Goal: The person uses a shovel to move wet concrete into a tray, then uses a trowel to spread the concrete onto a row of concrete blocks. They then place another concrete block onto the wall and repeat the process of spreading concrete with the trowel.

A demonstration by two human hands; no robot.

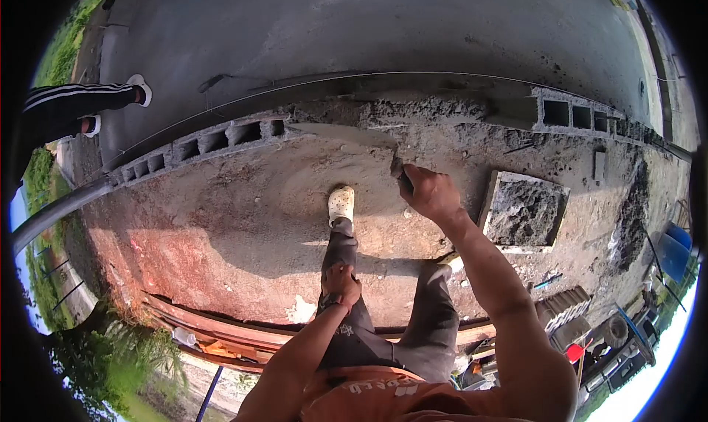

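Mortar-bedding step, I'd say: right hand [428, 192] clenched on trowel [346, 134], blade lying along block wall [221, 138] top edge beside mortar [420, 111], left hand [341, 283] empty on leg [341, 241]; next needs even spreading.

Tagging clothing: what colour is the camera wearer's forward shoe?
The shoe is white; head view shows it best.

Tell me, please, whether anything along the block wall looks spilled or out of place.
Mostly normal. Mortar lies lumpy and uneven atop the wall beside the trowel in the right hand, and crumbs are scattered on the slab behind it.
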